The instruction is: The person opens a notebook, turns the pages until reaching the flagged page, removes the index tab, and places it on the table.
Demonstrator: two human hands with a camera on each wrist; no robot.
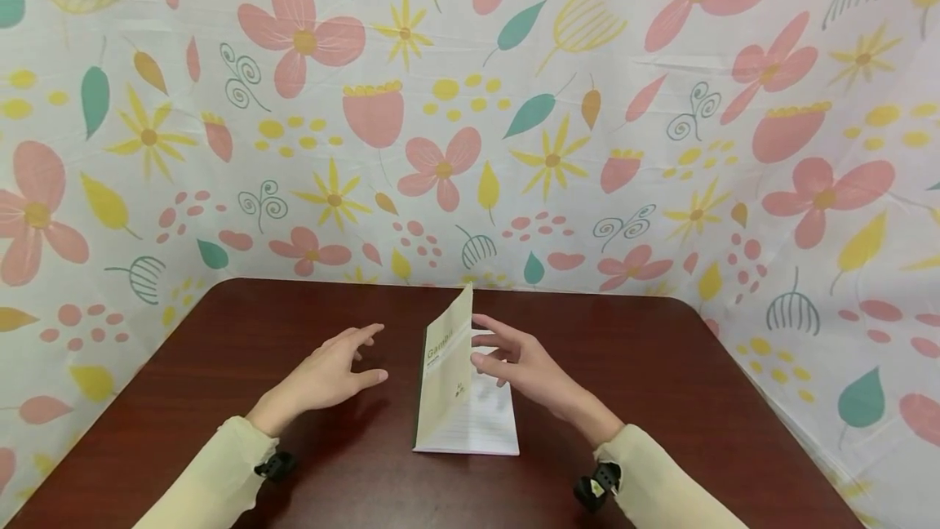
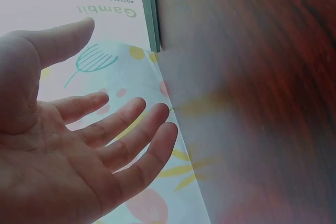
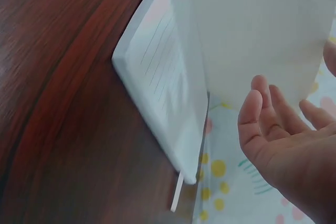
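A notebook (image 1: 494, 423) with lined white pages lies on the table, its cream front cover (image 1: 445, 382) lifted and standing nearly upright. "Gambit" is printed on the cover, and a dark green strip (image 2: 149, 9) runs along the spine. My right hand (image 1: 530, 366) is on the page side, with loosely bent fingers and its fingertips right at the cover's free edge. In the right wrist view, the thumb is cut off by the frame edge. To the left of the notebook, my left hand (image 1: 330, 370) hovers with fingers spread, holding nothing.
Everything rests on a dark reddish-brown wooden table (image 1: 631, 366) with rounded far corners. Behind it hangs a white floral-print curtain (image 1: 455, 243). From the notebook's end, a thin pale strip (image 3: 177, 192) sticks out. Both wrists wear black straps below light sleeves.
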